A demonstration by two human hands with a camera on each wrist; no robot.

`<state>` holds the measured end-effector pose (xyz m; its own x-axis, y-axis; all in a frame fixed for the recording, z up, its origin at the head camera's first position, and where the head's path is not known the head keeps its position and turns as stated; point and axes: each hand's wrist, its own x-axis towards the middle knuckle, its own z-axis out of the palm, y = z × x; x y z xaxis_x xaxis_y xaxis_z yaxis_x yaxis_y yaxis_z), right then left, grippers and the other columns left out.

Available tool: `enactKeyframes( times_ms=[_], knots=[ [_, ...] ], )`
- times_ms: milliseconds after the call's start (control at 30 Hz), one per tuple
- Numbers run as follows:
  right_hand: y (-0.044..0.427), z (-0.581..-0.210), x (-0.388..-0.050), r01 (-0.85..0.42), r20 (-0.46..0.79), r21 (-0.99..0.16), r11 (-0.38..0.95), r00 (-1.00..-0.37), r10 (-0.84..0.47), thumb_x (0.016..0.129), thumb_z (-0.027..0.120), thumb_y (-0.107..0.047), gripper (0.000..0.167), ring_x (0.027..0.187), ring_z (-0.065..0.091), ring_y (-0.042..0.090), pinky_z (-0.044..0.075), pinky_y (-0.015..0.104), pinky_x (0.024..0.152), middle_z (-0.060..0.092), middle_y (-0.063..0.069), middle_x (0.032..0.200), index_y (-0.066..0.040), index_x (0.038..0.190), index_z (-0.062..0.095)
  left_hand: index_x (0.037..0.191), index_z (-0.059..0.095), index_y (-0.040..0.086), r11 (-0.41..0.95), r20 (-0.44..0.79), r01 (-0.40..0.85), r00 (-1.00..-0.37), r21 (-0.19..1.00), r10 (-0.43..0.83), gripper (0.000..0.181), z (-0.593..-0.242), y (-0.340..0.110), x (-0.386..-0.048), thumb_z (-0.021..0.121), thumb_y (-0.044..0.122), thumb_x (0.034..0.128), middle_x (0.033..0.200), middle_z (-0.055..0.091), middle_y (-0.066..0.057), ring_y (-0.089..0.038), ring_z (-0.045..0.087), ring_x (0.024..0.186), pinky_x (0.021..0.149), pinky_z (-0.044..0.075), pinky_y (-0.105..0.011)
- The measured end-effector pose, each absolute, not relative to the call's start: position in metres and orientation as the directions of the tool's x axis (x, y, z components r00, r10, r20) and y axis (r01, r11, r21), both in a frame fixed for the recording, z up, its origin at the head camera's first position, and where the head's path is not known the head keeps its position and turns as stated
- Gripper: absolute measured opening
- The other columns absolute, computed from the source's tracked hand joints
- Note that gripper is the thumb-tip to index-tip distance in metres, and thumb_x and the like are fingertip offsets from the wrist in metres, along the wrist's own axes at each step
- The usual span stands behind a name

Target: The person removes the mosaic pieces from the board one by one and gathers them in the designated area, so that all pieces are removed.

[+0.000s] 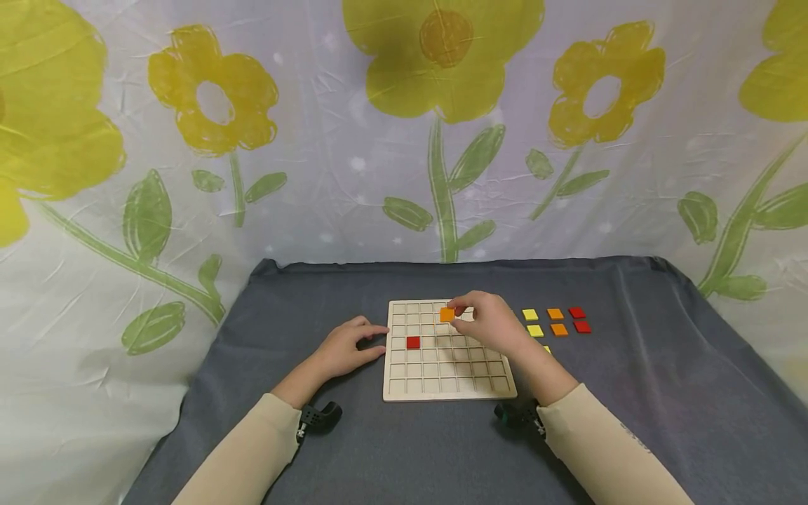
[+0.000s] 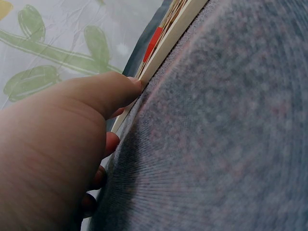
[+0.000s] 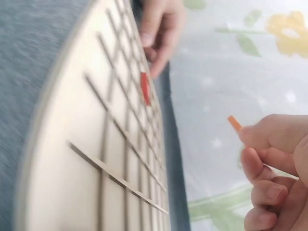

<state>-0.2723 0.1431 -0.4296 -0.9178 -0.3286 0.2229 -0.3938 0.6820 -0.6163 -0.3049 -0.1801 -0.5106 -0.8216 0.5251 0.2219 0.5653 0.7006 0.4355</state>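
A pale wooden board [image 1: 449, 386] with a raised grid lies on the dark cloth, and one red square tile [image 1: 413, 342] sits in a cell toward its left side. My right hand [image 1: 489, 322] pinches an orange square tile [image 1: 447, 314] between thumb and finger over the upper part of the board; the right wrist view shows this orange tile [image 3: 234, 123] held above the surface. At the board's left edge, my left hand [image 1: 346, 345] touches the side with its thumb and fingertips, fingers extended. In the left wrist view the thumb [image 2: 122, 89] rests against the board's edge.
To the right of the board lie loose tiles in columns: several yellow ones [image 1: 530, 314], two orange ones [image 1: 558, 330] and two red ones [image 1: 582, 327]. My right forearm partly covers the lowest yellow tile. A flowered curtain [image 1: 328, 154] hangs behind the cloth-covered table [image 1: 416, 449].
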Motion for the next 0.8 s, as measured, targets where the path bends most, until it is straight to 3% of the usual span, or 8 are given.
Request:
enactKeyframes(
  times_ms=[400,800],
  knots=[
    [0.172,-0.407,-0.274,-0.341,0.197,-0.677,0.653,-0.938,-0.285,0.095,0.074,-0.014,0.029,0.063,0.047,0.022,0.039,0.034,0.057,0.069,0.003,0.105,-0.008,0.124,0.074,0.135,0.070,0.023,0.701,0.236,0.575,-0.816,0.422,0.527,0.043,-0.512,-0.181,-0.307,0.076,0.036,0.0953,0.098,0.055,0.007,-0.011,0.044,0.074,0.068,0.040,-0.031],
    [0.202,-0.395,-0.276,-0.236,0.079,-0.686,0.689,-0.965,-0.252,0.095,0.071,-0.014,0.033,0.061,0.046,0.023,0.041,0.035,0.056,0.068,0.008,0.106,-0.004,0.126,0.072,0.136,0.070,0.023,0.704,0.227,0.569,-0.820,0.425,0.526,0.042,-0.511,-0.180,-0.305,0.075,0.036,0.0959,0.097,0.054,0.008,-0.010,0.044,0.074,0.067,0.039,-0.031]
  ],
)
